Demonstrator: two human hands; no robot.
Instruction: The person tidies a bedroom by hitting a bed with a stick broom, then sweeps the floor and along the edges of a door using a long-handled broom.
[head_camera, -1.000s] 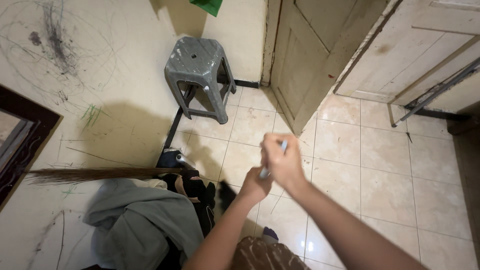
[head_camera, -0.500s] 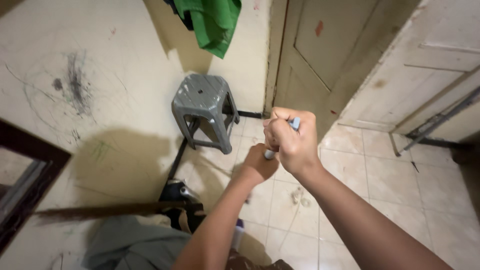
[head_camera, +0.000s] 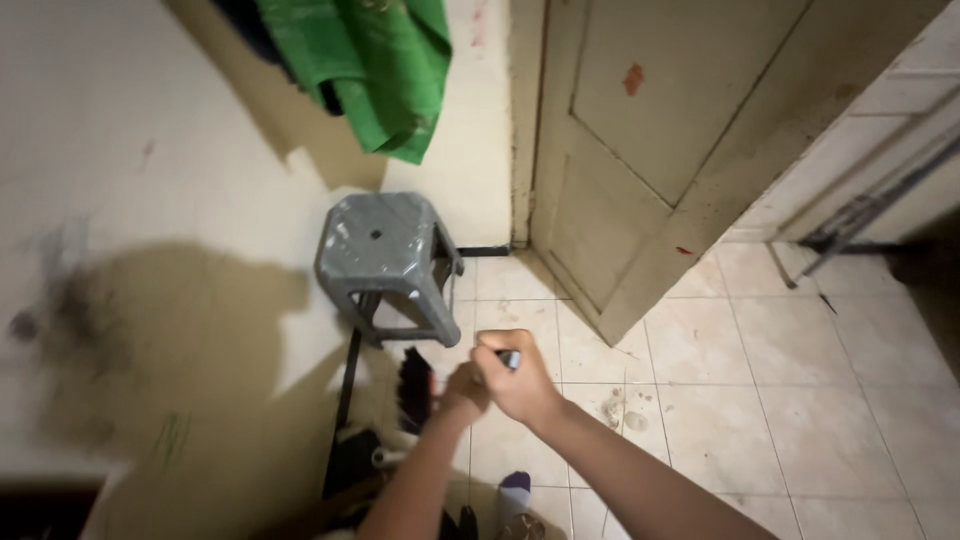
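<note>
- Tiled floor (head_camera: 780, 400), cream wall; grey plastic stool (head_camera: 385, 262) far left.
- Broom handle (head_camera: 508, 358): centre, both fists closed around it.
- Right hand (head_camera: 520, 378) above, left hand (head_camera: 462, 392) below.
- Dark bristles (head_camera: 414, 388) near stool; debris (head_camera: 612, 405) right.
- Step, judged: sweeping; next stroke needs reach toward debris.

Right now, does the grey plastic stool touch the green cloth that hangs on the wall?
Apart. The head view shows bare cream wall between the green cloth above and the grey plastic stool standing on the tiled floor below.

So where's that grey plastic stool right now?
In the head view the grey plastic stool stands left of centre on the tiled floor, against the wall, below the hanging green cloth and left of the door.
</note>
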